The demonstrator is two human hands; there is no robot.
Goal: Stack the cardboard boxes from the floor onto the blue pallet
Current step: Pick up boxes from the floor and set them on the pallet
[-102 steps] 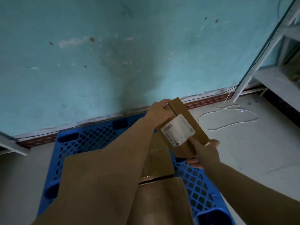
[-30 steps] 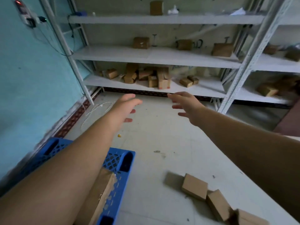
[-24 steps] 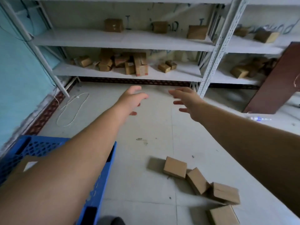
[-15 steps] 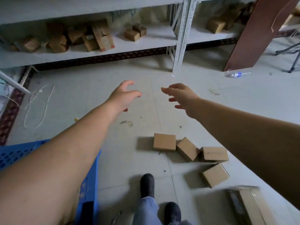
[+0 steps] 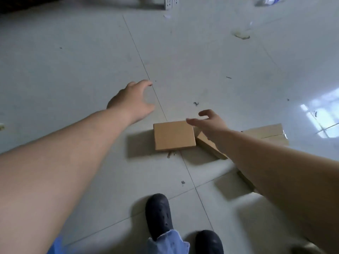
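A flat square cardboard box [image 5: 174, 135] lies on the grey tiled floor in the middle of the view. More cardboard boxes sit to its right: a tilted one [image 5: 209, 145] and a wider one [image 5: 266, 133], both partly hidden by my right forearm. My left hand [image 5: 133, 100] hovers open above the floor, up and left of the square box. My right hand [image 5: 209, 121] is open with fingers spread, just over the box's far right corner. Neither hand holds anything. Only a sliver of the blue pallet [image 5: 57, 244] shows at the bottom left.
My two dark shoes [image 5: 158, 215] [image 5: 209, 241] and a jeans hem stand on the floor just below the boxes. A shelf post foot [image 5: 171, 2] and a plastic bottle [image 5: 269, 0] lie at the top edge. Small bits of litter dot the tiles.
The view has swung from the pallet and wall, past the shelves, down onto the floor boxes. Both hands, empty since the labelled box left them, have dropped towards the square box.
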